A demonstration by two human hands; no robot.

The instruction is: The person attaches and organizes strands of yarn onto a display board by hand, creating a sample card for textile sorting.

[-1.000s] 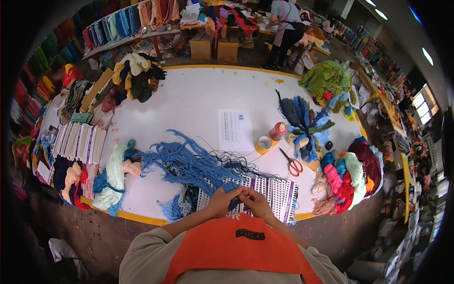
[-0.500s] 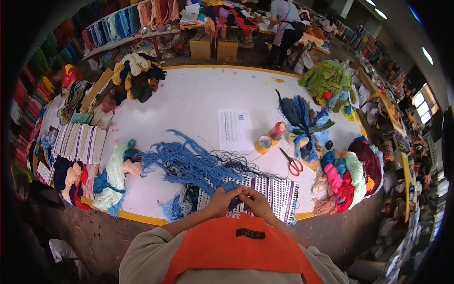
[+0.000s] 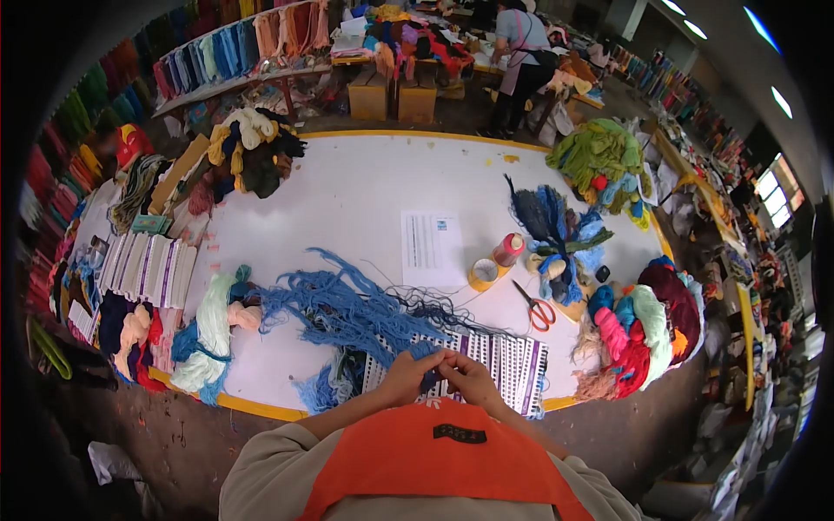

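My left hand (image 3: pixel 410 377) is closed on the end of a hank of blue yarn (image 3: pixel 326 293), whose loose strands spread left across the white table. My right hand (image 3: pixel 469 379) meets it fingertip to fingertip in a pinch; what lies between those fingers is too small to make out. Beneath my hands are white cards with punched holes (image 3: pixel 508 365), with purple stripes. Thin dark navy strands (image 3: pixel 434 304) trail over the cards' far edge. More blue yarn (image 3: pixel 318 391) hangs by the table's near edge, left of the cards.
Orange-handled scissors (image 3: pixel 540 313), a red thread cone (image 3: pixel 509 249), a tape roll (image 3: pixel 483 273) and a printed sheet (image 3: pixel 427 247) lie beyond my hands. Yarn bundles (image 3: pixel 645 313) sit right, a pale green skein (image 3: pixel 211 326) left. Across the room, a person (image 3: pixel 524 52) stands at another table.
The view has tilted slightly, so the table sits a little lower in it. Both hands stay together at the yarn's end, with only slight finger movement.
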